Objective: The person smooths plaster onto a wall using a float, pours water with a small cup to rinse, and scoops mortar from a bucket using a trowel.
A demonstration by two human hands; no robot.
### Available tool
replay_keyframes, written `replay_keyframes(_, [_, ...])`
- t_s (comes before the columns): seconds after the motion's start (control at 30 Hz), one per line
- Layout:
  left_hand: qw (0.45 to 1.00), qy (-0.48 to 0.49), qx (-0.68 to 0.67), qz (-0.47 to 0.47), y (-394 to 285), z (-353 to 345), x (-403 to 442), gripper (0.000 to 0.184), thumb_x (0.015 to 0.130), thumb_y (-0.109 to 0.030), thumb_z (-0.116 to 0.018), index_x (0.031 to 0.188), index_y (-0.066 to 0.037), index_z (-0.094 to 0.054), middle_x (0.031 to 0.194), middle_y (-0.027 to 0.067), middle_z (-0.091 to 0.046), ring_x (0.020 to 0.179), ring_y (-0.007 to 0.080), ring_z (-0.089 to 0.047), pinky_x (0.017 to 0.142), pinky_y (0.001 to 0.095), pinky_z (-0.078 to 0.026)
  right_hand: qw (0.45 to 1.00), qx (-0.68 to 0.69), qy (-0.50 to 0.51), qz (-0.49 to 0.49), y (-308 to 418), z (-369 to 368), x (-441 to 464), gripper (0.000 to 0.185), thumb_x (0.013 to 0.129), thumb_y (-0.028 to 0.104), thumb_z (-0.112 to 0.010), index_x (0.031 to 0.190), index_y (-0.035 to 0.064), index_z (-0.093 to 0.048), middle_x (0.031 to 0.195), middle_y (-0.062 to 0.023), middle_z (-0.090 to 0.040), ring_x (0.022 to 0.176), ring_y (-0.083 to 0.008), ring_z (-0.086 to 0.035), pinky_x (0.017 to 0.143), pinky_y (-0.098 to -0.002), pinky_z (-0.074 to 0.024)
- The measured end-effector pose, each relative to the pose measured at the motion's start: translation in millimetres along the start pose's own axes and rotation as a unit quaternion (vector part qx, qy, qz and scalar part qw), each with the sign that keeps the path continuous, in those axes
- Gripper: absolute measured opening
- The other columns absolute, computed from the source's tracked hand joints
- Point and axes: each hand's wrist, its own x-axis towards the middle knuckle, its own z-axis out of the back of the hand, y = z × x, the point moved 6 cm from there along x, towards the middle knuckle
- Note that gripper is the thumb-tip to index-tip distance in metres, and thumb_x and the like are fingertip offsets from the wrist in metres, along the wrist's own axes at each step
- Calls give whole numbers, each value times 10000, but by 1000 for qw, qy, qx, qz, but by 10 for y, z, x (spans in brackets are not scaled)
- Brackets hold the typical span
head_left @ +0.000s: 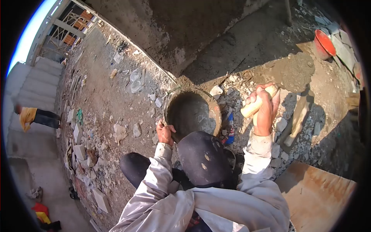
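A round, mortar-crusted bucket (215, 112) stands on the ground before my knees, its inside dark with some grey stuff at the bottom. My left hand (165, 132) is closed on the near left part of its rim. To the right of the bucket, my right hand (264, 110) is wrapped round a pale wooden handle (253, 106), held above the rubble. What lies at the handle's far end is hard to make out. Wet grey mortar (291, 73) lies on the ground beyond my right hand.
A red bucket (324, 44) sits at the upper right. A wooden piece (298, 118) lies right of my right hand, above a stained board (317, 193). A person in yellow (29, 116) stands far left. Broken stones (101, 200) litter the left ground.
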Motion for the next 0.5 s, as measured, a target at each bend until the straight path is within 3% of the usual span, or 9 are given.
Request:
replay_keyframes(0.07, [1000, -3, 3, 3, 14, 12, -6, 501, 622, 195, -422, 1021, -41, -612, 876, 35, -655, 660, 147, -573, 467, 257, -430, 984, -37, -97, 141, -56, -101, 301, 206, 889, 57, -560, 1038, 51, -417, 829, -75, -540, 630, -155, -564, 572, -329, -521])
replay_keyframes(0.17, [1000, -12, 22, -17, 103, 67, 22, 469, 721, 151, -377, 1086, -30, -609, 813, 53, -647, 534, 152, -548, 454, 257, -435, 950, -127, -212, 192, -615, -237, 797, 272, 872, 64, -555, 1072, -6, -384, 823, -140, -560, 693, -197, -599, 630, -364, -537])
replay_keyframes(0.23, [998, 0, 52, -28, 46, 28, 13, 473, 747, 136, -358, 1108, -23, -618, 781, 50, -641, 489, 148, -528, 445, 252, -432, 877, -317, -274, 237, -1354, -315, 1111, 303, 868, 72, -542, 1109, -41, -396, 967, -233, -540, 710, -364, -609, 688, -466, -532])
replay_keyframes(0.27, [998, 4, 62, -28, 74, 43, 0, 478, 735, 145, -363, 1099, -23, -624, 787, 43, -641, 508, 138, -532, 445, 250, -429, 841, -433, -231, 228, -1693, -461, 1186, 310, 864, 95, -567, 1103, -29, -415, 980, -290, -593, 800, -454, -641, 748, -521, -528])
replay_keyframes(0.3, [998, 2, 59, -30, 75, 37, -32, 483, 727, 150, -368, 1096, -22, -628, 789, 38, -641, 519, 130, -532, 445, 249, -427, 813, -582, -33, 15, -1985, -573, 1262, 327, 845, 109, -597, 1105, -9, -435, 997, -327, -640, 890, -494, -649, 774, -541, -528])
replay_keyframes(0.33, [998, 2, 57, -32, 45, -9, -21, 487, 718, 154, -373, 1092, -22, -631, 791, 32, -641, 530, 121, -532, 445, 247, -426, 732, -661, 161, 34, -2110, -734, 1163, 323, 814, 93, -613, 1084, 4, -459, 927, -328, -661, 885, -495, -651, 749, -547, -539])
replay_keyframes(0.37, [998, 2, 55, -30, 37, -31, -13, 491, 710, 159, -378, 1088, -21, -635, 793, 27, -641, 541, 113, -531, 445, 246, -424, 724, -631, 258, 103, -2172, -813, 859, 311, 794, 80, -600, 1069, 4, -475, 845, -321, -649, 815, -491, -648, 697, -559, -528])
replay_keyframes(0.43, [997, 36, 55, -51, 52, -24, 9, 515, 686, 171, -398, 1104, -14, -635, 798, 20, -643, 563, 100, -530, 444, 243, -420, 760, -554, 324, 100, -1725, -859, 230, 329, 773, 84, -582, 1070, -12, -478, 754, -309, -616, 743, -511, -616, 658, -569, -497])
replay_keyframes(0.5, [997, 38, 46, -47, 69, -15, -24, 528, 674, 164, -411, 1126, 0, -628, 793, 32, -641, 541, 102, -530, 439, 241, -421, 767, -513, 381, 67, -1444, -562, -181, 252, 794, 109, -579, 1001, -24, -524, 940, -353, -611, 856, -506, -616, 775, -545, -501])
